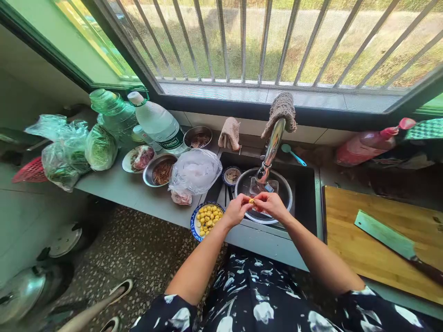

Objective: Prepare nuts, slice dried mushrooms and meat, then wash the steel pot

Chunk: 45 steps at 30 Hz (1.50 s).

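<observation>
A small yellow kernel (251,201) sat pinched between the fingertips of both my hands, above the near rim of the round steel basin (284,186) in the sink. My left hand (236,210) was curled nearly closed, thumb and forefinger gripping the kernel; my right hand (272,204) met it from the other side, fingers closed on the same piece. Just left of my left hand, at the front edge of the worktop, stood the blue-rimmed bowl of yellow kernels (206,218). On the wooden chopping board (360,249) at the worktop's right end lay a broad steel cleaver (384,235), well apart.
</observation>
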Each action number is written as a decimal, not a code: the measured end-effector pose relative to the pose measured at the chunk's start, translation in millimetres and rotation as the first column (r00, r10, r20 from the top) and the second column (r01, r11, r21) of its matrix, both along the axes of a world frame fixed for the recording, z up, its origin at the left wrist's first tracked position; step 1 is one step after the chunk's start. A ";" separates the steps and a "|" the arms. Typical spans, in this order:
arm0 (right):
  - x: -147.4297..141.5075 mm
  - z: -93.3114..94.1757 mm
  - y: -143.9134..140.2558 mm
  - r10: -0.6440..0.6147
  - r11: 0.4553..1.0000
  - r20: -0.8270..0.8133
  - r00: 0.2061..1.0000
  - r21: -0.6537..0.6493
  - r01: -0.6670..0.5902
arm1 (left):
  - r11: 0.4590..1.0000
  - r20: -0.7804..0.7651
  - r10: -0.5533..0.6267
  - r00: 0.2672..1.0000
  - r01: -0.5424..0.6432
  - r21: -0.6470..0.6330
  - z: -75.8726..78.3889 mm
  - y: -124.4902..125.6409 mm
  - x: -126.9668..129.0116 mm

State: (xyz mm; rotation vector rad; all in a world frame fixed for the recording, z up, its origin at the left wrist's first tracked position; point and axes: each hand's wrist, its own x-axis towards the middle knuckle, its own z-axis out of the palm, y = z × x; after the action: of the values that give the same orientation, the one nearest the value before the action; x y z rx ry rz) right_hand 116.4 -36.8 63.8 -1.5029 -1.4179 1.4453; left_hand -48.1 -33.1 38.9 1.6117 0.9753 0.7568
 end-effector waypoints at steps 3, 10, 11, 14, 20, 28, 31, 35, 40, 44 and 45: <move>-1.3 1.9 -0.3 -0.006 1.000 0.008 1.000 -0.011 0.006 | 0.999 -0.063 -0.006 0.998 0.009 0.046 1.3 -0.5 -0.4; -2.1 2.9 1.1 -0.017 0.998 -0.022 1.000 -0.057 0.016 | 0.992 -0.137 -0.005 0.991 0.023 0.127 9.7 -2.0 -1.9; -1.9 2.3 1.3 -0.016 0.997 -0.041 0.999 -0.070 0.013 | 0.994 -0.118 -0.007 0.993 0.021 0.111 9.2 -1.8 -2.2; -2.1 -1.5 1.4 -0.034 0.997 -0.073 0.997 -0.078 0.028 | 1.000 -0.018 -0.002 1.000 0.003 0.026 5.4 -0.7 -2.6; -1.6 -9.8 0.2 -0.055 0.995 0.111 0.992 0.088 0.045 | 0.989 0.124 0.079 0.989 -0.061 -0.137 -1.4 0.2 -2.4; -6.3 -1.4 -2.6 -0.039 0.951 0.232 0.972 0.309 -0.035 | 0.987 -0.056 0.106 0.993 -0.098 0.131 10.0 0.0 -3.9; -9.1 -2.5 -3.3 -0.060 0.983 0.124 0.990 0.182 0.036 | 0.970 -0.118 0.137 0.983 -0.109 0.219 13.3 -1.2 -2.1; -11.6 -6.7 -2.6 -0.084 0.994 -0.020 0.996 0.071 0.085 | 0.947 -0.127 0.152 0.980 -0.107 0.303 13.2 -3.7 1.5; -11.6 -8.8 -1.9 -0.115 0.993 -0.172 0.978 -0.026 0.112 | 0.945 -0.088 0.144 0.986 -0.111 0.307 12.6 -7.0 2.1; -10.6 -10.9 -3.2 -0.113 0.994 -0.267 0.957 -0.026 0.110 | 0.959 -0.049 0.155 0.987 -0.138 0.248 10.0 -9.0 0.4; -10.5 -11.6 -3.6 -0.110 0.994 -0.285 0.952 -0.022 0.109 | 0.961 -0.041 0.163 0.986 -0.149 0.232 8.8 -9.5 0.2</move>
State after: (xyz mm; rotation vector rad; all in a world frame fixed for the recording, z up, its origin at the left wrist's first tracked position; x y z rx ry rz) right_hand 105.9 -40.4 52.3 -1.2923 -1.1392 1.5279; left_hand -47.9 -42.5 47.7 1.7784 1.1009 0.9623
